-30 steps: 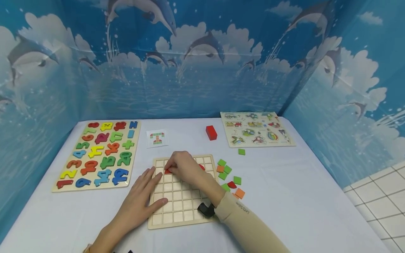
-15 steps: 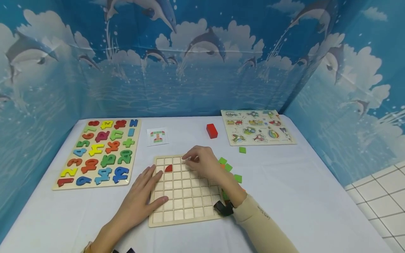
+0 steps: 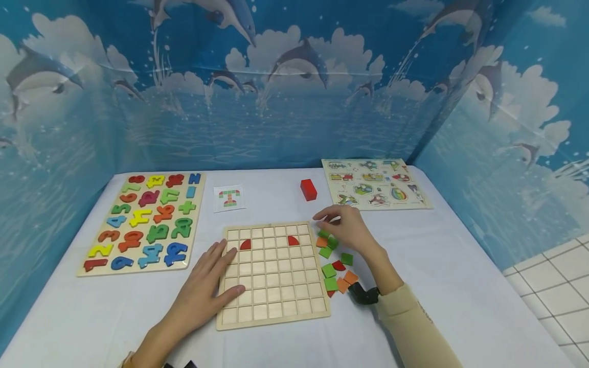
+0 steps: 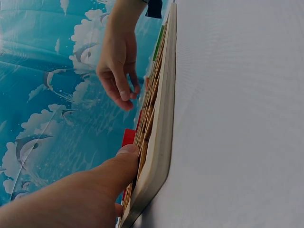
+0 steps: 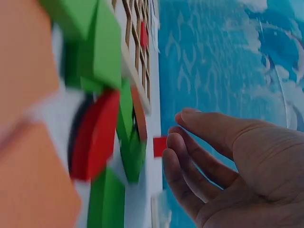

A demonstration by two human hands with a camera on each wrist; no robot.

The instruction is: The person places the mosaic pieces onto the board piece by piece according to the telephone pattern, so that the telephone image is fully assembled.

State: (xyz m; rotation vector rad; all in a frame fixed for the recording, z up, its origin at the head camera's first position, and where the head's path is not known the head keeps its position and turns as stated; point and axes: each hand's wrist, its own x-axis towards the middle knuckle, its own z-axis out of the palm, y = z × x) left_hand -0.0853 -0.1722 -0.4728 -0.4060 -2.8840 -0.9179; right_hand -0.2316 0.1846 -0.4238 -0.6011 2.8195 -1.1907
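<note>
A wooden grid board (image 3: 271, 327) lies on the white table, with one red quarter-circle piece (image 3: 246, 245) at its upper left and another red quarter-circle piece (image 3: 293, 240) at its upper right. My left hand (image 3: 202, 289) rests on the board's left edge, fingers straight and thumb over the grid. Past the board's upper right corner my right hand (image 3: 347, 227) hovers with loosely bent fingers and nothing between them. Below it lie loose pieces: green squares (image 3: 329, 270), orange squares (image 3: 350, 277) and a red quarter-circle (image 3: 339, 266). In the right wrist view the fingertips (image 5: 173, 142) are apart from these pieces.
A number puzzle board (image 3: 142, 225) lies at the left. Behind the grid are a small pattern card (image 3: 229, 198) and a red block (image 3: 308, 189). A picture puzzle board (image 3: 377, 185) sits at the back right. Dolphin-print curtains (image 3: 276, 128) surround the table.
My right hand has let go of the red quarter-circle at the grid's upper left and moved right, off the board, to above the loose pieces. The left hand has stayed put.
</note>
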